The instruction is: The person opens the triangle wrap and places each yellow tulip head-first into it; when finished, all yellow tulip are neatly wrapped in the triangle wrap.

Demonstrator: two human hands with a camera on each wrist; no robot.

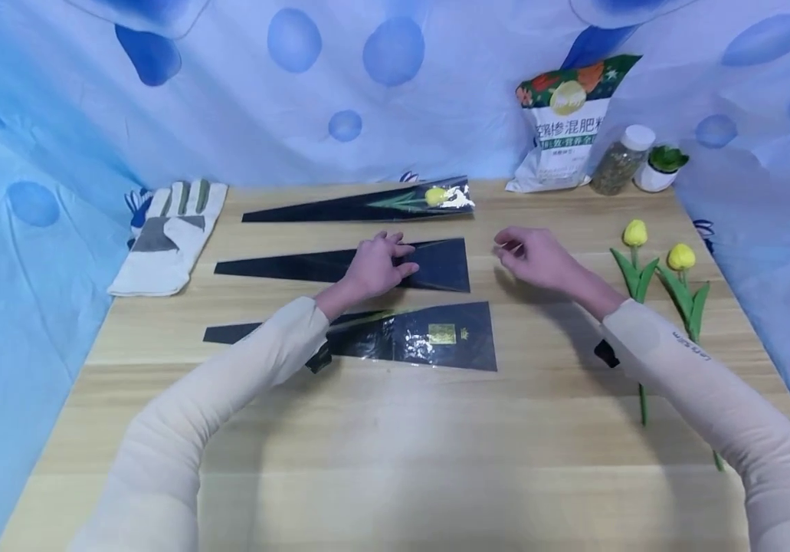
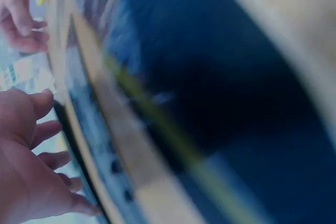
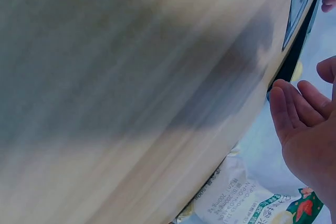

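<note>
Wooden table (image 1: 395, 460) carries two loose yellow tulips (image 1: 657, 264) at right; left hand (image 1: 375, 266) lies flat, fingers relaxed, on the middle black sleeve (image 1: 436, 264), right hand (image 1: 535, 257) loosely open, holding nothing.

Blurred wrist views and covered parts

Both wrist views are smeared by motion: the left one shows the dark sleeve (image 2: 220, 103) only as streaks, the right one the counter (image 3: 115, 93) as a grainless blur. In the head view the left forearm covers part of the nearest black sleeve (image 1: 429, 337), and the left hand (image 1: 374, 268) hides the middle of the second sleeve (image 1: 443, 264). The fertiliser bag (image 1: 563, 123) has print too small to read below its large characters. The tulip stems (image 1: 643, 399) run under the right sleeve.
</note>
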